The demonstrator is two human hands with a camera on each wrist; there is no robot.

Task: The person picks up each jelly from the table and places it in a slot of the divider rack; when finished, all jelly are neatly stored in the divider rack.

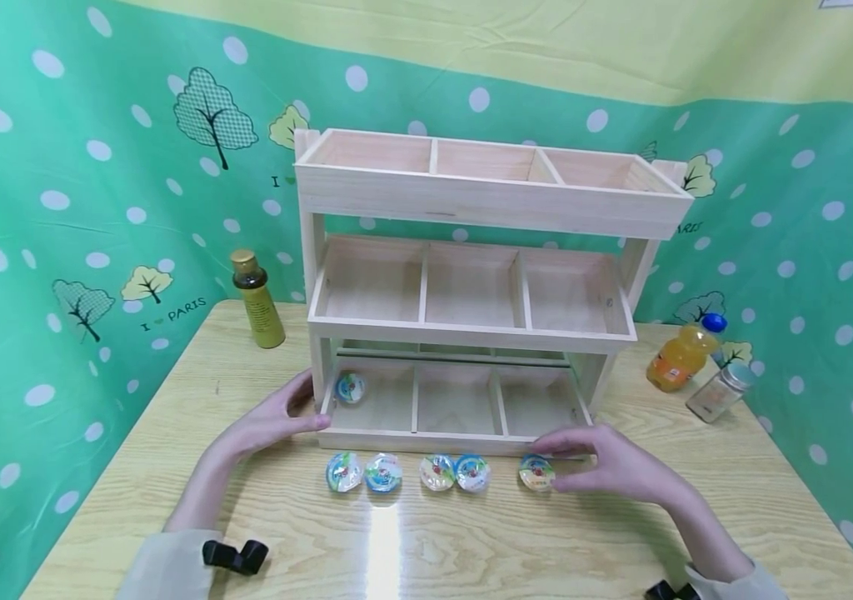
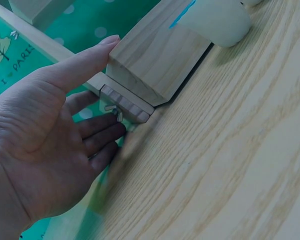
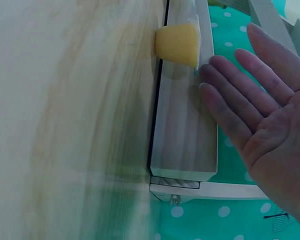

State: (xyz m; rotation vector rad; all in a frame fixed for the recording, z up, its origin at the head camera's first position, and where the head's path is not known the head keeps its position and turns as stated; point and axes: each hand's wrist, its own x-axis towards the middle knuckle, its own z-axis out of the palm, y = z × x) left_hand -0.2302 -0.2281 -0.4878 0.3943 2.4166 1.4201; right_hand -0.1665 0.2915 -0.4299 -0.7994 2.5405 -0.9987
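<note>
A three-tier wooden rack (image 1: 441, 329) stands on the table, each tier split into three compartments. My left hand (image 1: 276, 421) is at the lowest tier's left front corner. Its thumb touches the corner, and the other fingers extend along the side near a wing nut (image 2: 115, 112). Nothing is held in my right hand (image 1: 606, 462); its extended fingers are near the lowest tier's front edge, beside a yellow jelly cup (image 1: 536, 472). Several other jelly cups (image 1: 383, 473) line the front of the rack. One jelly cup (image 1: 351, 387) sits in the lowest left compartment.
Left of the rack stands a dark-capped green-gold bottle (image 1: 260, 304). To its right are an orange drink bottle (image 1: 685, 357) with a blue cap and a small clear jar (image 1: 719, 393). A green dotted curtain (image 1: 119, 192) hangs behind the wooden table (image 1: 471, 550).
</note>
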